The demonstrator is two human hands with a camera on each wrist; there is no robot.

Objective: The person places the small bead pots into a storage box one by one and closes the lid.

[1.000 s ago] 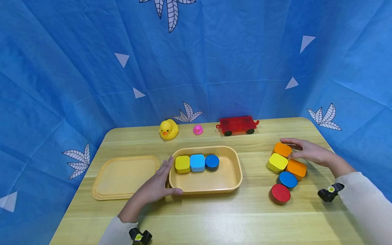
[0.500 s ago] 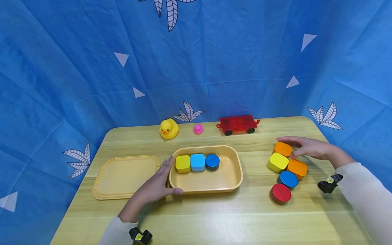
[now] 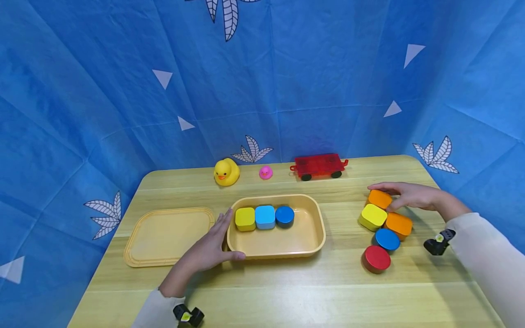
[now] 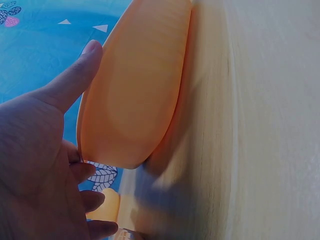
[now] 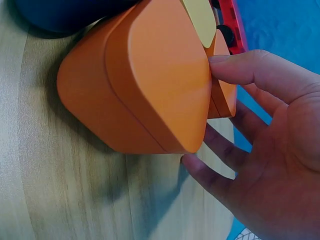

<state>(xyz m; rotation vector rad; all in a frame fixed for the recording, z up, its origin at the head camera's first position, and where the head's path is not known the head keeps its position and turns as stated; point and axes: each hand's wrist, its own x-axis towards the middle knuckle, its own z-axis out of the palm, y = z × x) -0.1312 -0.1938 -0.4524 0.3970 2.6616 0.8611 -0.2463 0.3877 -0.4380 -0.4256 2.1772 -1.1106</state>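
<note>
A pale wood-grain table (image 3: 287, 291) with rounded far corners stands against blue cloth (image 3: 328, 68), which hangs behind it and along both sides, printed with white triangles and leafy sprigs. Take the shallow peach tray (image 3: 283, 243) at mid-table as the clock's centre, the person at six. Toward eleven sits a yellow duck (image 3: 226, 172), at twelve a small pink duck (image 3: 265, 172), near one a red wheeled cart (image 3: 318, 166). A flat, pale lid (image 3: 164, 237) lies at nine.

The person's left hand (image 3: 211, 243) rests, widely spread, against the tray's nine o'clock end, thumb at the eight o'clock rim, fingers toward ten. Inside stand a yellow block (image 3: 245, 219), a light-blue block (image 3: 265, 217) and a dark-blue round block (image 3: 285, 216) in a row.

Well apart, at three, is a loose cluster. The far orange block (image 3: 378, 199) lies between the right hand's (image 3: 410, 196) parted thumb and forefinger: thumb at its four o'clock corner, forefinger around eleven. I cannot tell whether they press on it. Around the loose yellow block (image 3: 373, 217), that orange one is just past twelve, the near orange block (image 3: 398, 226) between three and four, a blue disc (image 3: 386, 240) at five and a red disc (image 3: 376, 259) near six.
</note>
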